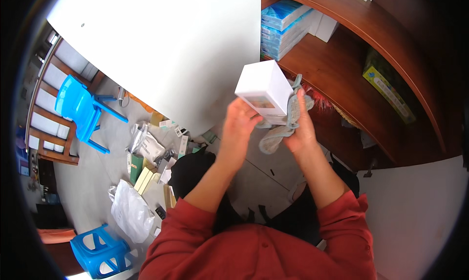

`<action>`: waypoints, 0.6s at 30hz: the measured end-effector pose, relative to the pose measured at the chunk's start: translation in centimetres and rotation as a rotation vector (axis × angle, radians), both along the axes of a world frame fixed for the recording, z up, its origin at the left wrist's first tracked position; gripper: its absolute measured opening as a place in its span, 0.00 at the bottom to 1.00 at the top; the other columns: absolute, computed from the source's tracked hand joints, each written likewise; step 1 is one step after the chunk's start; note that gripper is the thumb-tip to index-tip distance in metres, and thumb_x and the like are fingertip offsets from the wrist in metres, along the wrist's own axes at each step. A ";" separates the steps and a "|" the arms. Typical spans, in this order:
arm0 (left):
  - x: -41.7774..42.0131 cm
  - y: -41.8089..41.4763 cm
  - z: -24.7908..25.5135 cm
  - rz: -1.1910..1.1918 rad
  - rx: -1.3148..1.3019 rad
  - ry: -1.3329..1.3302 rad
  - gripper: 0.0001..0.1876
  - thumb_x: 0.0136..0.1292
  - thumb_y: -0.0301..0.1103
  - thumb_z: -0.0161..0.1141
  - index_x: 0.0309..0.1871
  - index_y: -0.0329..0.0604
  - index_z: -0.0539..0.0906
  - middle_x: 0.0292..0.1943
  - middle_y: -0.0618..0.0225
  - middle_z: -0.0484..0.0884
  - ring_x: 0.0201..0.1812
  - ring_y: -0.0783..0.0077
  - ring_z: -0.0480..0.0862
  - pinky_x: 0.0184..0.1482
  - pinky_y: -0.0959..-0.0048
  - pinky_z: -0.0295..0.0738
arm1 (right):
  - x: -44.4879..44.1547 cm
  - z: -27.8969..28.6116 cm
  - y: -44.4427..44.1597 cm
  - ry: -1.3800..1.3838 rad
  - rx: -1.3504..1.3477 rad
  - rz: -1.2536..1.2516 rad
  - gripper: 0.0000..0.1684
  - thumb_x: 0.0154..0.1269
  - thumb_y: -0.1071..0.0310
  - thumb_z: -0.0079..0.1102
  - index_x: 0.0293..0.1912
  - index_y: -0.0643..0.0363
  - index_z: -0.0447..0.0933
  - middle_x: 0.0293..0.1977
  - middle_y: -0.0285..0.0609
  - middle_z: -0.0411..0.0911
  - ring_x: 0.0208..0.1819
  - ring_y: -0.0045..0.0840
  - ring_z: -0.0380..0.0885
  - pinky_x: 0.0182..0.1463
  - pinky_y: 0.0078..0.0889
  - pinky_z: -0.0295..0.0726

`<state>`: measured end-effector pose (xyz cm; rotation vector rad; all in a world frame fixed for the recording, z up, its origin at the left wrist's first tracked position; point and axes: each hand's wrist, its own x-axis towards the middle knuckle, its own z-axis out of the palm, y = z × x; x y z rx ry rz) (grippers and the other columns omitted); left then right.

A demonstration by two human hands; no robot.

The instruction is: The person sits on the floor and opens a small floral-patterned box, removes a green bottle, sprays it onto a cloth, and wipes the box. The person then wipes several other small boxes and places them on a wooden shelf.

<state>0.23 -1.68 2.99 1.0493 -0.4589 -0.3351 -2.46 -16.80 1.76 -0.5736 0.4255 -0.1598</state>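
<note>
Between my two hands, in front of the wooden cabinet, is a white cardboard box (264, 84) with a small printed picture on one side. My left hand (238, 126) has its fingers against the box's lower left side. In my right hand (302, 128) a grey-green cloth (280, 135) is bunched under and along the box's right side. The right thumb points upward along the cloth. Part of the cloth hangs down between the hands. The box's underside is hidden.
A wooden shelf (329, 56) holds blue tissue packs (282, 29) and a green-yellow box (388, 89). A white panel (165, 41) stands at upper left. On the floor lie several small boxes (146, 177) and a white plastic bag (130, 210), near a blue chair (80, 107) and a blue stool (100, 252).
</note>
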 end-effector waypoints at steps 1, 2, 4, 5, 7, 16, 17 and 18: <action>0.9 0.8 -0.1 -0.058 -0.114 0.108 0.31 0.73 0.53 0.43 0.67 0.38 0.56 0.59 0.57 0.69 0.60 0.60 0.71 0.65 0.59 0.64 | -0.2 0.5 -0.4 0.004 -0.086 -0.035 0.37 0.64 0.39 0.56 0.61 0.57 0.67 0.57 0.40 0.72 0.56 0.30 0.73 0.59 0.38 0.72; 1.3 1.7 0.3 -0.037 -0.024 0.096 0.39 0.70 0.64 0.34 0.69 0.37 0.56 0.60 0.54 0.70 0.62 0.56 0.70 0.65 0.57 0.65 | -0.5 1.4 -0.6 0.037 -0.159 -0.051 0.36 0.64 0.43 0.58 0.61 0.59 0.67 0.55 0.42 0.73 0.55 0.29 0.74 0.58 0.35 0.74; 1.1 2.3 1.7 -0.088 -0.045 0.260 0.41 0.69 0.65 0.31 0.70 0.37 0.56 0.61 0.54 0.70 0.64 0.57 0.69 0.65 0.58 0.65 | -1.2 2.0 -0.7 0.026 -0.285 -0.038 0.36 0.64 0.44 0.59 0.60 0.61 0.67 0.54 0.43 0.74 0.54 0.28 0.74 0.57 0.34 0.74; 1.1 2.6 2.0 -0.114 -0.056 0.343 0.42 0.69 0.66 0.29 0.71 0.37 0.55 0.62 0.54 0.70 0.64 0.57 0.69 0.65 0.58 0.65 | -1.6 2.2 -0.8 0.022 -0.348 -0.032 0.36 0.64 0.45 0.59 0.60 0.62 0.67 0.53 0.44 0.74 0.54 0.28 0.74 0.56 0.34 0.75; 1.3 3.5 1.7 -0.336 -0.119 0.633 0.46 0.67 0.69 0.29 0.69 0.31 0.60 0.62 0.52 0.71 0.62 0.59 0.72 0.65 0.63 0.65 | -1.9 2.5 -0.8 0.021 -0.464 0.032 0.33 0.64 0.50 0.62 0.58 0.65 0.70 0.49 0.43 0.76 0.49 0.24 0.76 0.53 0.29 0.76; -2.6 1.9 -1.1 -0.550 0.113 0.894 0.25 0.70 0.49 0.51 0.60 0.38 0.71 0.49 0.65 0.80 0.46 0.73 0.82 0.49 0.71 0.78 | -0.6 1.1 0.2 0.050 -0.793 0.006 0.20 0.61 0.58 0.67 0.43 0.67 0.80 0.35 0.37 0.81 0.34 0.17 0.76 0.40 0.22 0.76; -2.9 1.6 -1.1 -0.511 0.106 0.901 0.24 0.70 0.49 0.51 0.60 0.38 0.71 0.49 0.65 0.80 0.46 0.73 0.82 0.49 0.71 0.79 | -0.4 0.7 0.3 0.044 -0.837 -0.040 0.21 0.61 0.58 0.67 0.43 0.67 0.80 0.35 0.37 0.81 0.34 0.16 0.76 0.39 0.21 0.76; -2.9 1.3 -1.3 -0.483 0.137 0.863 0.24 0.71 0.49 0.49 0.59 0.39 0.72 0.47 0.65 0.81 0.45 0.73 0.82 0.48 0.71 0.79 | -0.3 0.8 0.6 0.038 -0.906 -0.126 0.21 0.62 0.56 0.66 0.42 0.68 0.80 0.34 0.37 0.81 0.34 0.15 0.75 0.39 0.20 0.76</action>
